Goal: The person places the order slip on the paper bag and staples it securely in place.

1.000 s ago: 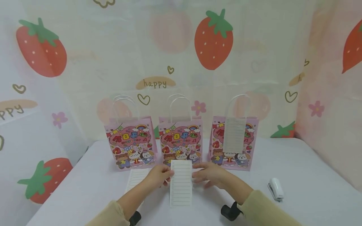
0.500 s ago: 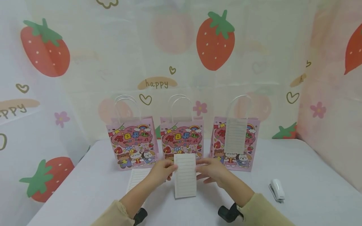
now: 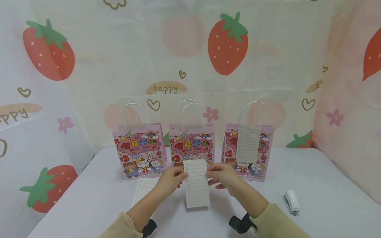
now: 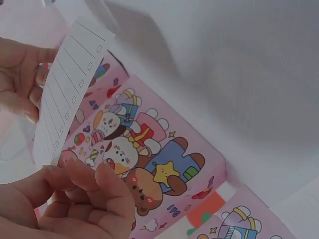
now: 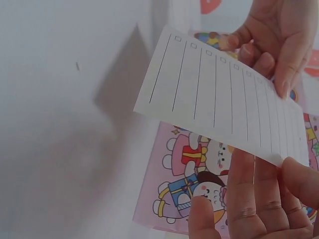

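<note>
A white lined checklist sheet (image 3: 197, 185), with a column of small boxes down one side, is held up between both hands, its lower end over the table. My left hand (image 3: 171, 180) pinches its left edge, thumb on the front. On the opposite edge, my right hand (image 3: 224, 177) grips it with the thumb in front and the fingers behind, as the right wrist view shows. Directly behind the sheet stands the middle pink cartoon gift bag (image 3: 191, 142), its lower part covered. Its white looped handles (image 3: 191, 104) stand upright.
Another pink bag (image 3: 140, 148) stands on the left. The right-hand bag (image 3: 229, 165) has a lined sheet (image 3: 248, 145) hanging across its front. Partly under my left forearm lies one more lined sheet (image 3: 145, 188). A small white stapler (image 3: 291, 201) rests at the right of the table (image 3: 253, 211).
The checklist sheet has come up off the table and shifted slightly right, its lower end lifting. Both hands rose with it, and my right hand has closed in on its right edge.
</note>
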### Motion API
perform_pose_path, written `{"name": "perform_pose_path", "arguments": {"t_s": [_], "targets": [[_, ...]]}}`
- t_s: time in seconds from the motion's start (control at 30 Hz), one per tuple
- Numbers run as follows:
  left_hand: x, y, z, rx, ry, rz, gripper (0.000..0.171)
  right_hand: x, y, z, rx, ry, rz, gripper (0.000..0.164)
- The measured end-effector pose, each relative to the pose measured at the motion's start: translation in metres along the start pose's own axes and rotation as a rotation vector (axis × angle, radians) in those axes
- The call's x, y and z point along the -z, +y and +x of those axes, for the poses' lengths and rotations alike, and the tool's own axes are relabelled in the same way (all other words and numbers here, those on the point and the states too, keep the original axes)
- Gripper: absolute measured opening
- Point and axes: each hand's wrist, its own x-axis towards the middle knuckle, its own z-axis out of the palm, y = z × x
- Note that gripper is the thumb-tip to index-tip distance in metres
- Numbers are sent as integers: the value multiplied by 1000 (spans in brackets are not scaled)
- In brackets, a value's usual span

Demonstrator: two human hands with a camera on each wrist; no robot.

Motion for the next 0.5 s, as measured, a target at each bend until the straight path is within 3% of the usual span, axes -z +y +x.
{"name": "perform_pose_path", "arguments": {"t_s": [0.5], "targets": [[9,7,7,-48,47,29,20,-1,-18,1,33,44,-20,13]]}}
